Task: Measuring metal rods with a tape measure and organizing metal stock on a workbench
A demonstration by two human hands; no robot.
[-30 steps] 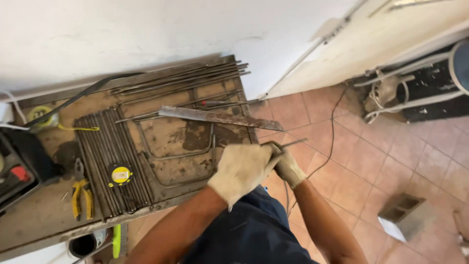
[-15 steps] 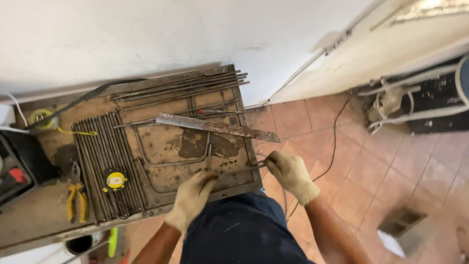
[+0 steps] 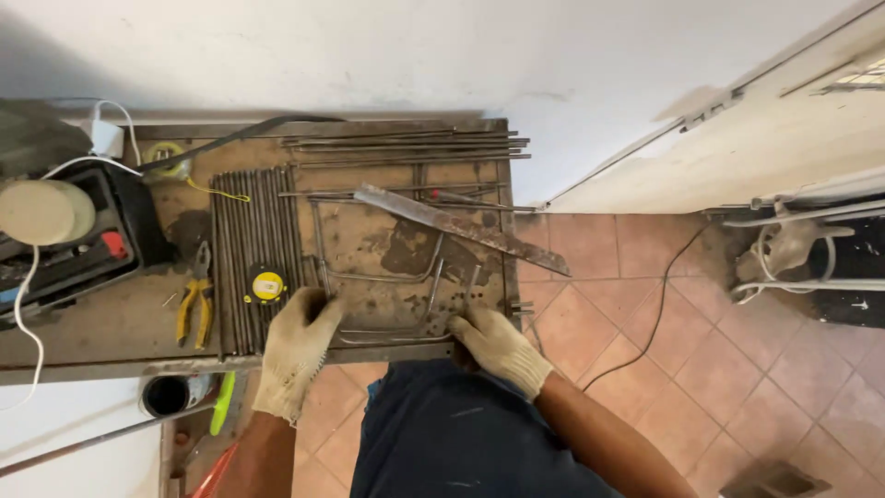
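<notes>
Both gloved hands, left hand [image 3: 293, 350] and right hand [image 3: 498, 343], are closing on the thin bent steel-rod frame [image 3: 392, 332] at opposite ends; it looks stiff, light, springy.

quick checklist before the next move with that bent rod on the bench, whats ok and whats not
1. Both hands gloved: ok. Left hand and right hand each wear a light knit glove.
2. Both hands on the bent rod: ok, one at each end at the front edge of the bench.
3. Firm grip on the rod: cannot tell, the fingers hide the contact.
4. Room on the work plate: not ok, a rusty flat bar lies slanted across it, overhanging the bench's right edge.
5. Small tools apart from hands: ok, the yellow tape measure and yellow-handled pliers lie left of the left hand.
</notes>
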